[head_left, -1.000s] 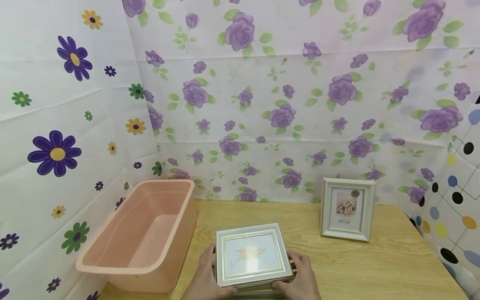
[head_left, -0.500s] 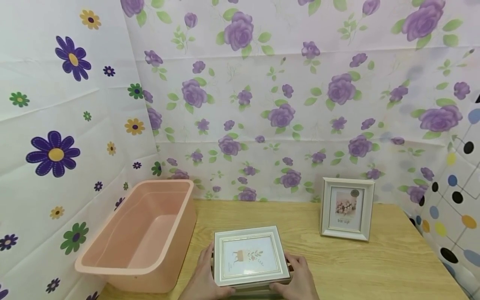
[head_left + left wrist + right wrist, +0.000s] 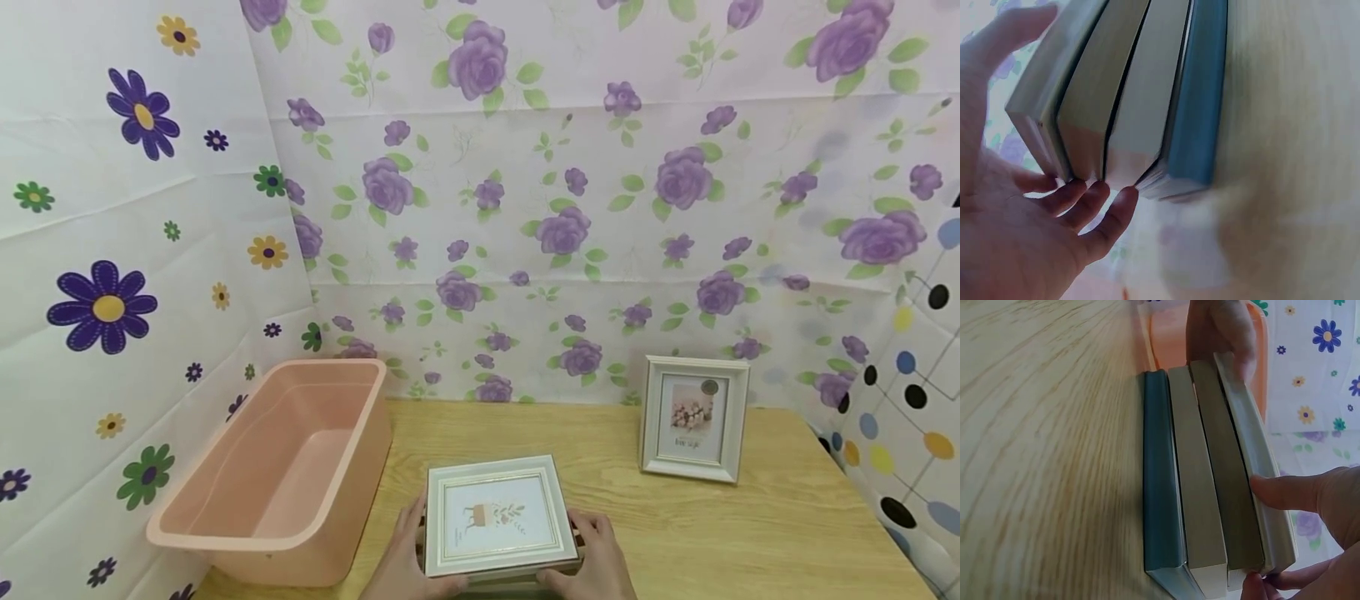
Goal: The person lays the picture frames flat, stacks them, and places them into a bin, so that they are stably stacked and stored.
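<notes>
A white picture frame (image 3: 498, 517) with a small animal-and-leaf drawing lies flat on top of a stack near the table's front. Beneath it, seen from the side in the right wrist view, are a brown frame (image 3: 1235, 506), a beige frame (image 3: 1197, 494) and a teal frame (image 3: 1163, 475) at the bottom. My left hand (image 3: 408, 558) holds the stack's left side, fingertips against the edges. On the opposite side my right hand (image 3: 596, 554) grips the white frame, its thumb (image 3: 1291, 490) on the front edge and fingers round the corner.
A pink plastic basin (image 3: 345, 517) stands to the left of the stack. Another white picture frame (image 3: 652, 417), with a flower picture, stands upright at the back right of the wooden table (image 3: 712, 542). Flower-patterned cloth (image 3: 525, 192) hangs behind.
The white frame has shifted slightly toward me and to the left, with both hands along its sides. The glare on its glass has faded, so the drawing shows clearly.
</notes>
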Demonstrator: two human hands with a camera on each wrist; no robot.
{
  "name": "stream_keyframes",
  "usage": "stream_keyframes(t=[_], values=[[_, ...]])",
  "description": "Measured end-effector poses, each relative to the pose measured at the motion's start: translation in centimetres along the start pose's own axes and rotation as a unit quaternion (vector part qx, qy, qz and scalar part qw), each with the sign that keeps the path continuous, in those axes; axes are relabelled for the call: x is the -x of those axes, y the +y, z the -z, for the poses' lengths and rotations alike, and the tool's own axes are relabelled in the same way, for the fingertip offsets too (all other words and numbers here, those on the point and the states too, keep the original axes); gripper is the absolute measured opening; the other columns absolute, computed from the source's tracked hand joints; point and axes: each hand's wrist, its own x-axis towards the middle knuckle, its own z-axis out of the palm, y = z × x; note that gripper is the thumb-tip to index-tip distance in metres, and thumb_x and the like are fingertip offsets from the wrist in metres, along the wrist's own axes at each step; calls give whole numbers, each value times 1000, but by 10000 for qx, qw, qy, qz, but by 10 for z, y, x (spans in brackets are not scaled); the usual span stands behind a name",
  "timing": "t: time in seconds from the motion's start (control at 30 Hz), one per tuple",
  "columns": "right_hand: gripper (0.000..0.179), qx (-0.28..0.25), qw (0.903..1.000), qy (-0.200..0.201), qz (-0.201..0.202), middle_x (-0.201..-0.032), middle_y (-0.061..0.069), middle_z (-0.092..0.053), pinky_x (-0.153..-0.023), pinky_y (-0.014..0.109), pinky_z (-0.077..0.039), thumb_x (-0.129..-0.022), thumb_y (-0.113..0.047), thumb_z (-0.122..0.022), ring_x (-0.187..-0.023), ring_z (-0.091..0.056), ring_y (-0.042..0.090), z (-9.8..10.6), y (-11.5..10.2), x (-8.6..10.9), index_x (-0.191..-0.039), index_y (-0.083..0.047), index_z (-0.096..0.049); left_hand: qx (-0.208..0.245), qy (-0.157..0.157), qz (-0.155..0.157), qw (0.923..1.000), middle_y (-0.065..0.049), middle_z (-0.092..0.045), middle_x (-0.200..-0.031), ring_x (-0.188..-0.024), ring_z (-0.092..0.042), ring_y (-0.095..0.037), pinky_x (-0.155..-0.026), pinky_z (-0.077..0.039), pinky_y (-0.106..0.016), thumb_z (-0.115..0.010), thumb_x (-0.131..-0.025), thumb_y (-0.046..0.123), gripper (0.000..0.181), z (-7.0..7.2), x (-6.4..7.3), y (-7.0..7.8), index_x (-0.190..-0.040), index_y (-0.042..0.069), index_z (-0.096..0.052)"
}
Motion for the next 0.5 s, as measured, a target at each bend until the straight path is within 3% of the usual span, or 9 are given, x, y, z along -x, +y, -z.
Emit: stream_keyframes(t=[0.07,0.17,0.37,0.5], values=[[90,-57,10000,-57,39,-127,17,-58,-76,24,-50,-69,-17,-102,-103,-60,20,-1,3,0,-145,9,-61,530,31,160,9985,-35,-32,-164,-132,-62,-46,-91,-61,-40,-93,-85,36,123,-1,3,-3,-173,-1,-15],[90,-266,9995,-68,123,-129,17,-59,-74,22,-50,-74,-22,-101,-104,-59,18,0,7,3,-147,9,-60,1091,211,331,9933,-34,-37,-164,-138,-58,-50,-96,-60,-44,-92,-86,32,116,-3,10,-2,-173,3,-20],[87,-604,9977,172,243,-131,17,-63,-76,21,-53,-76,-27,-101,-108,-60,19,15,15,11,-147,2,-62,1230,391,550,9901,-33,-44,-163,-136,-61,-42,-94,-57,-37,-90,-86,30,108,-9,16,-1,-172,6,-28],[88,-252,9964,553,583,-132,19,-63,-77,25,-57,-75,-26,-102,-107,-66,24,39,22,8,-149,-2,-61,1360,411,523,9885,-35,-45,-161,-135,-63,-41,-93,-57,-34,-88,-88,28,105,-11,18,-3,-172,8,-29]])
